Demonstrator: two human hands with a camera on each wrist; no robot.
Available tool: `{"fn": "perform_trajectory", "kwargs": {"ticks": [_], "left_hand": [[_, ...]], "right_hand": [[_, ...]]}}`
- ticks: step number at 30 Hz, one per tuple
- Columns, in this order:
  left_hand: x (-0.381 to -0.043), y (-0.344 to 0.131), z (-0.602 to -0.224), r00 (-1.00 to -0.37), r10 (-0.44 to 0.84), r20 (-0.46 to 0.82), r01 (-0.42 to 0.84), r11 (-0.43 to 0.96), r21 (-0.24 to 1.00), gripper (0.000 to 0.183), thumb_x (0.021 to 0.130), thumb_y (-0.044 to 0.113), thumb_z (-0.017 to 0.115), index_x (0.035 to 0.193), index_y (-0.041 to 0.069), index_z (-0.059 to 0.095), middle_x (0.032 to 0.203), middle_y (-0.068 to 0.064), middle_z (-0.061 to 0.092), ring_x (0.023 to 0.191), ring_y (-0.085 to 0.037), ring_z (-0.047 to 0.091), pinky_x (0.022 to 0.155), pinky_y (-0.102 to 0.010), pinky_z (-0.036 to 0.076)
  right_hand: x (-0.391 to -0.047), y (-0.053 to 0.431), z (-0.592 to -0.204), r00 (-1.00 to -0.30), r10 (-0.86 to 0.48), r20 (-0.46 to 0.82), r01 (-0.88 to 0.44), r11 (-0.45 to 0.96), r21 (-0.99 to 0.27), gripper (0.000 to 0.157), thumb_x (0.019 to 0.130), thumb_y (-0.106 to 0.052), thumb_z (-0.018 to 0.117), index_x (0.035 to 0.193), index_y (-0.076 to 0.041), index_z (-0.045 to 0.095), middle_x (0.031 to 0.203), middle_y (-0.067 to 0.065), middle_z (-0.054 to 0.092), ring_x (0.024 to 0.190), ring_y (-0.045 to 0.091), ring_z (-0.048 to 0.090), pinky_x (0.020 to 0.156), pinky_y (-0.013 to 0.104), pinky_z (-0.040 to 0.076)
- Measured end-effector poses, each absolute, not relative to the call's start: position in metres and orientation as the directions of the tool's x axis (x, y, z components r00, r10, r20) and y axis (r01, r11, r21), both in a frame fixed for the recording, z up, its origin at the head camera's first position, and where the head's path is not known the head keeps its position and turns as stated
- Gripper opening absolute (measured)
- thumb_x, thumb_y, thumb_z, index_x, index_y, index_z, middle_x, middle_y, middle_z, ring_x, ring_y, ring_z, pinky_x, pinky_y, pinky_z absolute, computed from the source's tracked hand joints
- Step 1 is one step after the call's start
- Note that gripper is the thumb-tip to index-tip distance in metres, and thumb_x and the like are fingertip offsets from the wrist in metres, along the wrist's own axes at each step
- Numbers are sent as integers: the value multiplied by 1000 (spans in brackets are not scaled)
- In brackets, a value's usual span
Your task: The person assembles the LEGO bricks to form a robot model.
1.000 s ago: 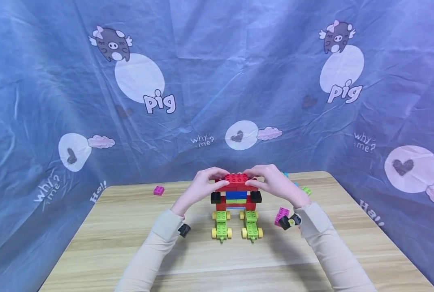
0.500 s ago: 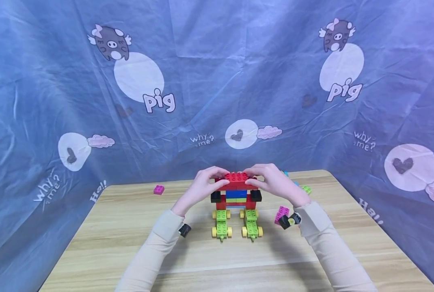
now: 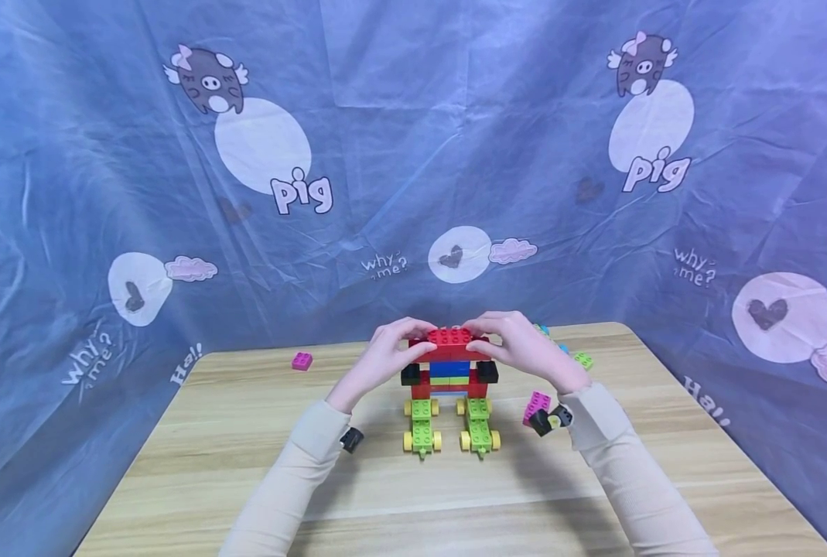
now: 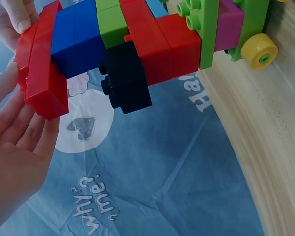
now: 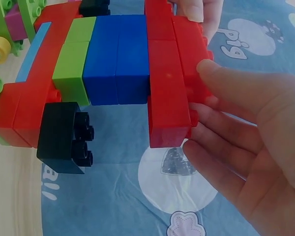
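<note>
A toy-brick figure stands upright on the table in the head view, with a red studded brick (image 3: 449, 337) on top. My left hand (image 3: 391, 350) holds that brick at its left end, thumb on the near side and fingers behind. At the other end, my right hand (image 3: 522, 350) pinches it the same way. Below come a longer red row (image 5: 169, 93), blue bricks (image 5: 117, 59), lime bricks (image 4: 111, 22) and more red bricks (image 4: 147, 44). Black bricks (image 4: 128, 78) jut out at the sides. Two lime wheeled bases (image 3: 422, 438) with yellow wheels carry the figure.
On the wooden table (image 3: 246, 464), a magenta brick (image 3: 302, 361) lies at the back left. Another magenta brick (image 3: 537, 405) is by the right wrist, partly behind the black wrist camera (image 3: 551, 420). A lime brick (image 3: 583, 360) and blue pieces lie at back right. Blue printed cloth (image 3: 399, 155) hangs behind.
</note>
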State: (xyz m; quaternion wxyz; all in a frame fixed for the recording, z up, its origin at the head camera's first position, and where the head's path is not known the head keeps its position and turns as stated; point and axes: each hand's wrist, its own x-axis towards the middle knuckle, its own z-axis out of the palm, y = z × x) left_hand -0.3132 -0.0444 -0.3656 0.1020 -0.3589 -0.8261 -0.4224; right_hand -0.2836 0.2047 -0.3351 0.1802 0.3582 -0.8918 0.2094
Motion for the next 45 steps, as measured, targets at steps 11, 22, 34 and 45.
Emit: {"fn": "perform_trajectory", "kwargs": {"ticks": [11,22,34,45], "left_hand": [[-313,-44,-368,-693,507,512,713,377,592,28,84,26,69,110,15,67,105,1,69,97,-11,66,87,-26,55],[-313,-45,-371,-689,499,525,716,358,599,29,83,26,70,110,16,66,106,2,68,99,-12,65,88,-30,55],[-311,-45,-371,-708,487,512,696,357,623,30,83,27,70,111,15,66,106,2,68,99,-11,65,89,-31,55],[-311,-45,-368,-722,508,470,678,383,628,30,84,28,70,111,16,66,105,2,68,98,-11,65,90,-29,54]], "right_hand": [[-282,204,-335,-686,-555,471,-703,673,-230,35,83,-27,71,113,-10,67,101,2,71,86,12,66,73,26,58],[-283,204,-338,-671,-555,492,-710,672,-211,36,82,-28,71,113,-10,67,102,3,70,86,13,66,73,29,58],[-285,206,-339,-677,-548,491,-712,657,-250,35,82,-28,72,112,-10,68,102,2,71,85,11,66,70,24,56],[-285,206,-339,-670,-551,498,-717,654,-240,35,81,-28,72,112,-11,68,102,1,71,85,11,66,70,23,56]]}}
